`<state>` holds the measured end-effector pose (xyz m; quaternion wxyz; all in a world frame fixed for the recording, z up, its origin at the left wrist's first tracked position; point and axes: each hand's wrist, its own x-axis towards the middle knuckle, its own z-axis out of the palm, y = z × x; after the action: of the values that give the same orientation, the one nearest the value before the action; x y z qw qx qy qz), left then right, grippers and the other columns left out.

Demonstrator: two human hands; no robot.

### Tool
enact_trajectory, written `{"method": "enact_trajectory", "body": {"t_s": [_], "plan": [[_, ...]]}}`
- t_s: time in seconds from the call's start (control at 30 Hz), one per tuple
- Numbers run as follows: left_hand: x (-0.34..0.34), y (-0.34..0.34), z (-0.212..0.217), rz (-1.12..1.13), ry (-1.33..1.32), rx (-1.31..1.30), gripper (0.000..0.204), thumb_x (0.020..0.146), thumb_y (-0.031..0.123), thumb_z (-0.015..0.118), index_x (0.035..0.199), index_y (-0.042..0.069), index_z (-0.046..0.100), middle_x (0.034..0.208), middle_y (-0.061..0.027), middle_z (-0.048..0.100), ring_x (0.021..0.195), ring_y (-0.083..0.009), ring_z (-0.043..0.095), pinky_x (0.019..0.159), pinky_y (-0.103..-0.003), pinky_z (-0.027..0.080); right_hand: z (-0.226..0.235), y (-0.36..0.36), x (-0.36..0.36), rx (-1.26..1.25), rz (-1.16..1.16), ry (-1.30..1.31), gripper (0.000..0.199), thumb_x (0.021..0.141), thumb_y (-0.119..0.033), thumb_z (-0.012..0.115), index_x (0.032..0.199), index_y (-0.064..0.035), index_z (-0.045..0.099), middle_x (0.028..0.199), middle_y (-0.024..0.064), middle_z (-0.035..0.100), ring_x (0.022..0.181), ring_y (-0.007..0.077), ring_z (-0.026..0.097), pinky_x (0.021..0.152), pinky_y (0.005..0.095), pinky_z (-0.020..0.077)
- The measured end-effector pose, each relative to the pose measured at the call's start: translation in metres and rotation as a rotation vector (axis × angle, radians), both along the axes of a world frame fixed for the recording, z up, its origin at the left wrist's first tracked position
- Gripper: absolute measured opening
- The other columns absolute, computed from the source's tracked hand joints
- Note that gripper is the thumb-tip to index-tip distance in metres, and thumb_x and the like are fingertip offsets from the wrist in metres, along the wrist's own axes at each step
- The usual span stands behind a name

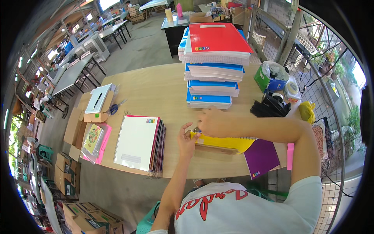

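Observation:
A yellow spiral notebook [224, 143] lies in front of me with its wire binding along the far edge. My left hand [186, 139] grips its left end, thumb and fingers closing on the corner. My right hand [212, 123] is curled just above that same end of the binding, its forearm crossing over the notebook. A small dark metal piece [196, 130] shows between the hands; its kind is hidden by the fingers. Partly under the yellow notebook, a purple notebook [261, 158] sticks out at the right.
Left of my hands stands a stack of spiral notebooks [136, 142], white cover uppermost. Beyond rises a tall pile of blue- and red-covered books [218, 39]. Scissors [117, 107] and a pen [98, 100] lie at the left. A green box [269, 76] and black holder [272, 104] stand right.

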<state>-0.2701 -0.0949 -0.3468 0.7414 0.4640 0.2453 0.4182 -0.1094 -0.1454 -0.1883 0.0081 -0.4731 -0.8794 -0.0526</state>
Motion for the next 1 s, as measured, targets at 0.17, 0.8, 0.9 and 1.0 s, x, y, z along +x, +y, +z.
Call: {"method": "enact_trajectory", "body": {"t_s": [0.17,0.8,0.9,1.0], "plan": [[0.011,-0.006,-0.003,0.077,-0.02,0.059,0.06,0.081,-0.012,0.07,0.133,0.001,0.044,0.089,-0.0104,0.068,0.09,-0.0136,0.066,0.081,-0.025,0.052,-0.032,-0.019,0.019,-0.209,-0.416,0.397,0.028,0.085,-0.034,0.069,0.097,-0.009,0.071,0.092,0.0123,0.065,0.093,0.0334,0.062,0.078,0.0458,0.0487],[-0.104,0.012,0.144,0.498,0.483,0.325,0.026,0.098,0.01,0.058,0.123,0.002,0.057,0.101,-0.0061,0.062,0.092,-0.0159,0.06,0.08,-0.027,0.049,0.036,0.016,0.002,0.329,-0.441,1.828,0.046,0.078,-0.006,0.074,0.121,-0.0039,0.056,0.101,0.0036,0.063,0.092,0.017,0.061,0.083,0.0314,0.0496],[-0.166,0.081,0.164,0.643,0.838,0.8,0.036,0.099,0.01,0.052,0.134,0.006,0.054,0.096,-0.0116,0.065,0.09,-0.0229,0.066,0.079,-0.031,0.05,-0.009,0.079,-0.033,0.287,-0.595,1.469,0.056,0.074,-0.005,0.072,0.127,-0.0045,0.054,0.106,0.014,0.065,0.096,0.0287,0.064,0.087,0.0361,0.0502],[-0.235,0.117,0.16,0.623,1.197,0.984,0.036,0.1,0.015,0.05,0.135,0.01,0.057,0.103,-0.0197,0.068,0.096,-0.0328,0.067,0.081,-0.039,0.05,-0.032,0.122,-0.101,-0.111,-0.609,1.475,0.058,0.075,-0.009,0.07,0.13,-0.0044,0.052,0.11,0.0228,0.066,0.103,0.0352,0.065,0.092,0.0398,0.0496]]}}
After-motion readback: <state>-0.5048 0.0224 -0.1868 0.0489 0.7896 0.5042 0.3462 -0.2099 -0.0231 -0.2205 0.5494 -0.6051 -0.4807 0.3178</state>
